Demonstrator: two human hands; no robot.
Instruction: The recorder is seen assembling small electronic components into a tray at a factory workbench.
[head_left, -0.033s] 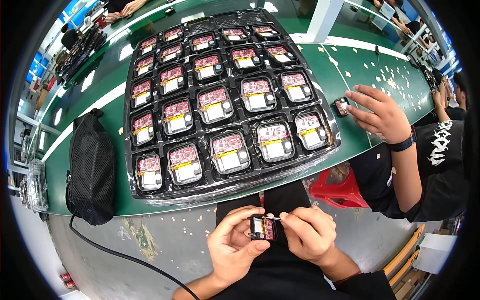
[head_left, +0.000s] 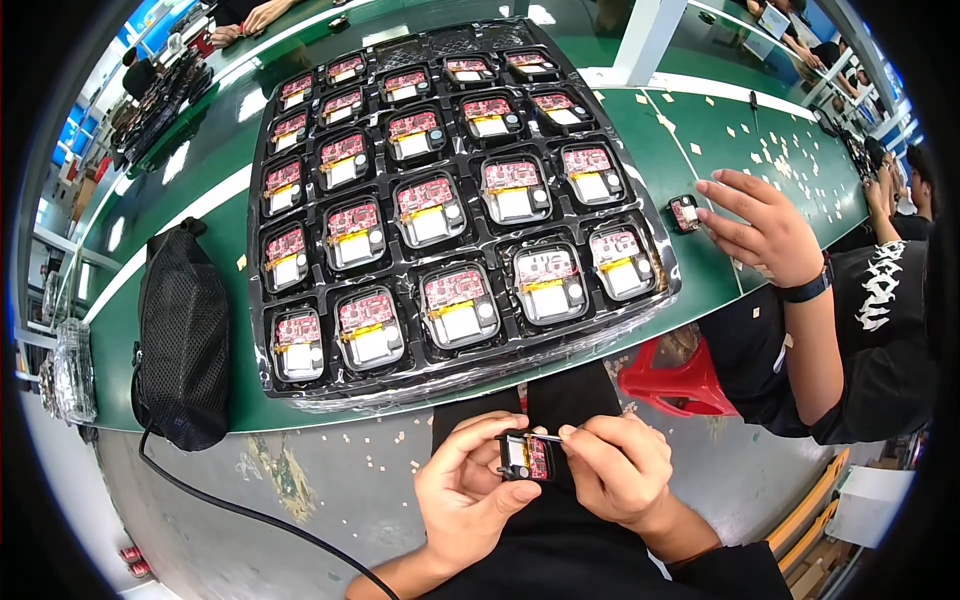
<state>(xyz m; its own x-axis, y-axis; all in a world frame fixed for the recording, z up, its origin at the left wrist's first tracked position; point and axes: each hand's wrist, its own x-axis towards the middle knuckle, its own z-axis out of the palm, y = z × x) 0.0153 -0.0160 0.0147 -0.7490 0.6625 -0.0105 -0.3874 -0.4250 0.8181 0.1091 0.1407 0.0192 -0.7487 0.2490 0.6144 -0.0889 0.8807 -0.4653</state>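
Note:
Low in the head view, over my dark lap, my left hand [head_left: 468,497] grips a small black module with a red circuit board [head_left: 526,458]. My right hand [head_left: 612,470] pinches a thin metal tool [head_left: 546,436] whose tip rests on the module's top edge. Just beyond my hands, a large black tray [head_left: 470,386] lies on the green table [head_left: 190,190]. Its compartments hold several similar red-board modules [head_left: 455,305].
A co-worker's hand [head_left: 765,228] rests on the table at the right, beside a loose module [head_left: 685,212]. A black mesh bag [head_left: 185,335] sits left of the tray, with a black cable [head_left: 250,512] trailing down. A red stool [head_left: 672,382] stands below the table edge.

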